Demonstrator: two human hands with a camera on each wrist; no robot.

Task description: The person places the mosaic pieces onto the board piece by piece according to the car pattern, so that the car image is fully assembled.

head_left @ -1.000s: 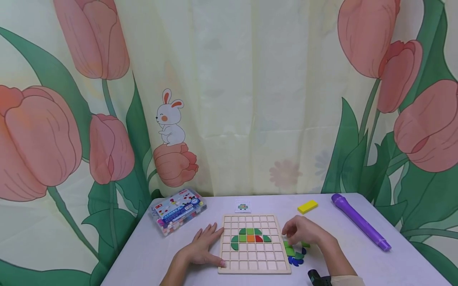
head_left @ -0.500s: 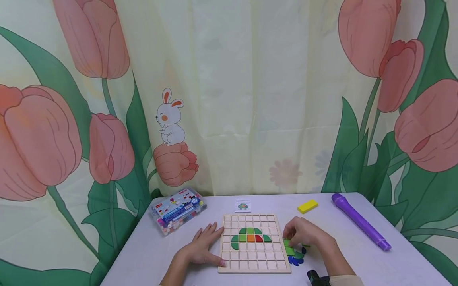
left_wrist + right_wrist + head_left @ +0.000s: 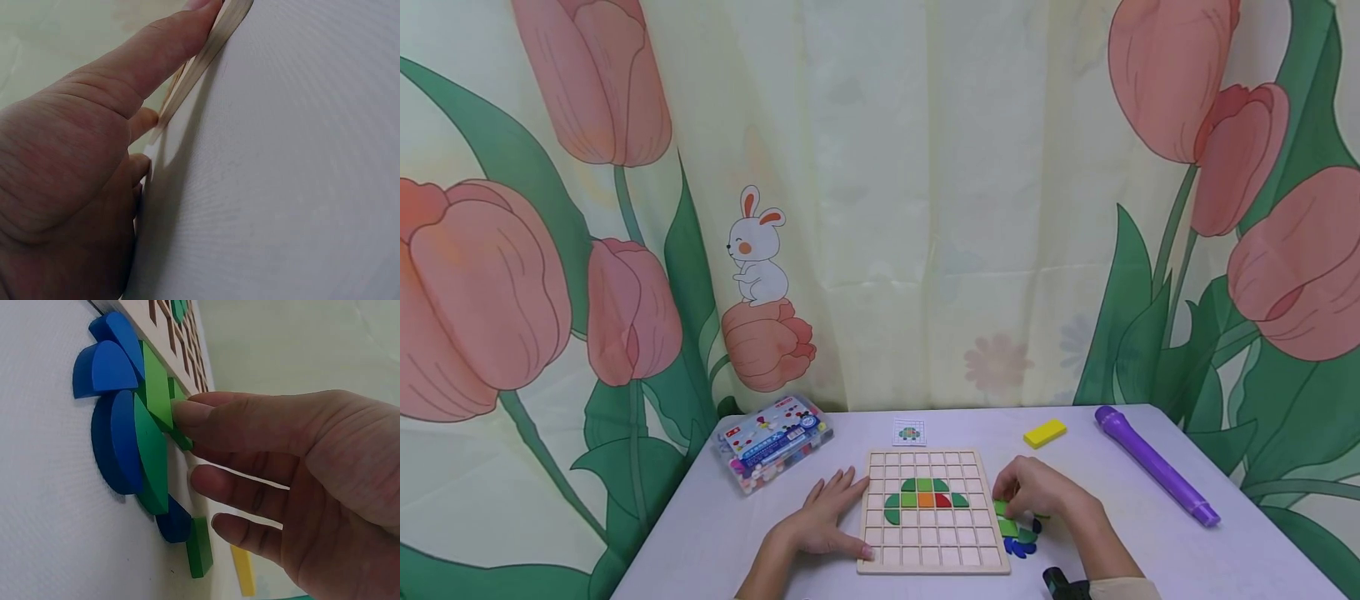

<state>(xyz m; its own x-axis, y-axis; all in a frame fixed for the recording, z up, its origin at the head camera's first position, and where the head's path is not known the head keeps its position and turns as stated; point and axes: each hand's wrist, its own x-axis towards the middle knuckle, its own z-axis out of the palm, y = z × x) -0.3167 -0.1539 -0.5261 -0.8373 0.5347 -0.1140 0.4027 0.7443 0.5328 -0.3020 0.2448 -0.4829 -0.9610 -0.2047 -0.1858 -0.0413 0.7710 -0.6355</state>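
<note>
A wooden grid board (image 3: 940,537) lies on the white table, with green, orange and red tiles (image 3: 926,500) set in its upper middle cells. My left hand (image 3: 827,521) spreads along the board's left side; its thumb rests on the lower left corner and its fingertips meet the left edge. Beyond the right edge, my right hand (image 3: 1037,486) bends over a pile of loose pieces. In the right wrist view its thumb and forefinger pinch a light green block (image 3: 181,436), partly hidden by the thumb. Blue quarter-round pieces (image 3: 106,369) and a dark green rounded piece (image 3: 150,456) lie close by.
Behind the board lies a small pattern card (image 3: 909,432). A clear plastic case (image 3: 775,442) stands at the back left. At the right are a yellow block (image 3: 1045,433) and a long purple tube (image 3: 1157,467). A flowered curtain (image 3: 880,208) hangs behind the table.
My right hand shifts very slightly down and stays over the loose pieces. The left hand and the tiles on the board keep their places.
</note>
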